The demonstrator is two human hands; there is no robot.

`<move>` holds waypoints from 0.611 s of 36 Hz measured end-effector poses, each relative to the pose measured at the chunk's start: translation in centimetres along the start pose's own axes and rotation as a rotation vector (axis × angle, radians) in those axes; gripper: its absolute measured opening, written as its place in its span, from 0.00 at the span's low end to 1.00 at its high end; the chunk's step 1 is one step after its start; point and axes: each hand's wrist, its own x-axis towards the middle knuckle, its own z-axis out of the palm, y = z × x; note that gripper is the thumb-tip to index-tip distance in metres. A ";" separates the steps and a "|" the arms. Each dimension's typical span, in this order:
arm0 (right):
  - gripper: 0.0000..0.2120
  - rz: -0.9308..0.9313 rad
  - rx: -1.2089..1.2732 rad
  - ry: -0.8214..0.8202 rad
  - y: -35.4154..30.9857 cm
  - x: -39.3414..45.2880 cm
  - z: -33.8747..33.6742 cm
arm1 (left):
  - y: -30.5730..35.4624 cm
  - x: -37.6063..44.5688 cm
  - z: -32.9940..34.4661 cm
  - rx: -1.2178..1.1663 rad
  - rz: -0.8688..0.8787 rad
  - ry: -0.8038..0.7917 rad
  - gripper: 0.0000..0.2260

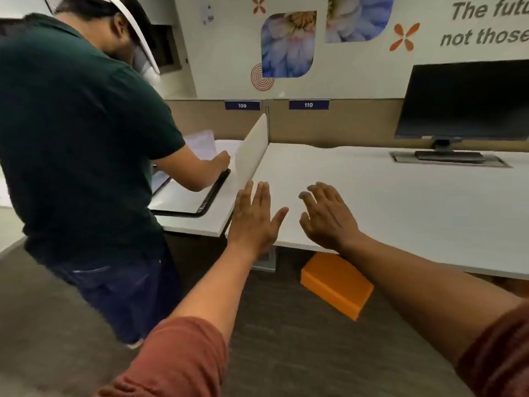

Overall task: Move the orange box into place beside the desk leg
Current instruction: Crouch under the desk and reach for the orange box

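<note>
An orange box lies on the dark carpet, partly under the front edge of the white desk. The grey desk leg stands just to its left, mostly hidden behind my left wrist. My left hand is held flat above the desk's front left corner, fingers spread, holding nothing. My right hand hovers palm down over the desk edge, above the box, fingers apart and empty. My right forearm crosses over the box's far end.
A person in a dark green shirt stands close on the left, handling papers at the neighbouring desk. A white divider panel separates the desks. A monitor stands at the back right. Carpet floor lies open in front.
</note>
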 end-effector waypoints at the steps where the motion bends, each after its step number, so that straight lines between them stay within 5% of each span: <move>1: 0.23 -0.015 0.007 -0.019 -0.4 -0.2 0.4 | -0.4 -0.4 0.1 0.002 -0.022 -0.022 0.37; 22: 0.30 -0.419 0.090 -0.431 -2.2 -1.3 19.1 | -6.2 -9.2 13.8 -0.035 -0.262 -0.191 0.30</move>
